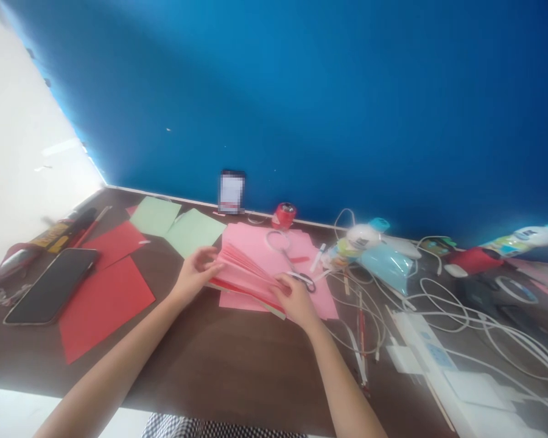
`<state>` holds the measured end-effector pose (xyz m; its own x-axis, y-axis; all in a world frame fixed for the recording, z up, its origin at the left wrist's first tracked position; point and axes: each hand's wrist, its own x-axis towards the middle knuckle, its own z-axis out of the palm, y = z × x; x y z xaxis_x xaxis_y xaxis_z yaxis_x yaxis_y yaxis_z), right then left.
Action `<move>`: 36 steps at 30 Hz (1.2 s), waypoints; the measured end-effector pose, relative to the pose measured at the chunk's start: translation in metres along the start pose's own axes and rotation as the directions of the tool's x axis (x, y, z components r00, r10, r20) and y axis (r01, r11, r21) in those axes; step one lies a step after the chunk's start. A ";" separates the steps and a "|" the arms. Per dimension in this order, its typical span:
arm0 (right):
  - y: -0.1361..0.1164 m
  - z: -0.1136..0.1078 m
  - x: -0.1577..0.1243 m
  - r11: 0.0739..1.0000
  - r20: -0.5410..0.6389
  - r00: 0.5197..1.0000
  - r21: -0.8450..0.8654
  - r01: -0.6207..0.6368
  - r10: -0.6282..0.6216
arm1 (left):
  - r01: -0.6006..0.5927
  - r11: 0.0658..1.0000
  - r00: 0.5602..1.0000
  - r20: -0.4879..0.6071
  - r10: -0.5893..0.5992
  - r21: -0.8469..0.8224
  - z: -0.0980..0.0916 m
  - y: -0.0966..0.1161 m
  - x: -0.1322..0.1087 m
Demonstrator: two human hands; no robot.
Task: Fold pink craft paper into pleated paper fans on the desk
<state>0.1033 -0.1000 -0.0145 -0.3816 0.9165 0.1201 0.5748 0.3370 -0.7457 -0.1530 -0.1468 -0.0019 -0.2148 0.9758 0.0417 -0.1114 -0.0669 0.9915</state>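
Between my two hands is a pleated piece of pink paper [244,274] with a red strip along its near edge, held above pink sheets [251,234] on the table. My left hand [197,267] pinches its left end, thumb on top. At the right end, the fingers of my right hand [296,299] are closed on it. Scissors [308,282] lie on the pink sheets just beyond my right hand, partly hidden. A roll of tape [278,241] is close by on the same sheets.
Red sheets [114,304], pale green sheets [196,231] and a dark phone [52,286] lie to the left. A red tape roll [284,215] stands near the blue wall. Tangled white cables [456,316], a power strip [432,350] and glue bottles [363,237] crowd the right side.
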 end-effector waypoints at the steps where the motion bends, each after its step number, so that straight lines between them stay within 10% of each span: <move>1: 0.000 0.000 0.000 1.000 0.005 1.000 0.002 0.007 -0.007 | -0.004 1.000 1.000 -0.016 0.005 0.027 0.000 -0.001 0.000; 18: -0.020 -0.001 -0.002 0.997 0.090 0.995 0.079 0.024 -0.031 | -0.113 0.992 0.993 -0.015 0.114 0.054 0.000 0.002 -0.002; 24: -0.024 0.000 -0.004 0.986 0.221 0.975 0.168 -0.003 -0.034 | 0.032 0.998 0.999 0.023 -0.031 -0.058 -0.002 -0.006 0.002; 29: -0.015 -0.001 -0.001 0.996 0.099 0.995 0.087 -0.021 0.012 | 0.035 0.996 0.999 -0.012 -0.036 -0.081 -0.002 -0.009 0.004; 36: -0.007 -0.003 0.001 0.992 0.062 0.998 -0.122 0.021 -0.014 | -0.207 0.890 0.955 0.281 0.094 0.407 -0.015 -0.005 0.007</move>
<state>0.1009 -0.1013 -0.0073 -0.4334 0.8968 0.0894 0.6507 0.3800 -0.6574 -0.1684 -0.1425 -0.0080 0.0574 0.9842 0.1676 0.3404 -0.1771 0.9235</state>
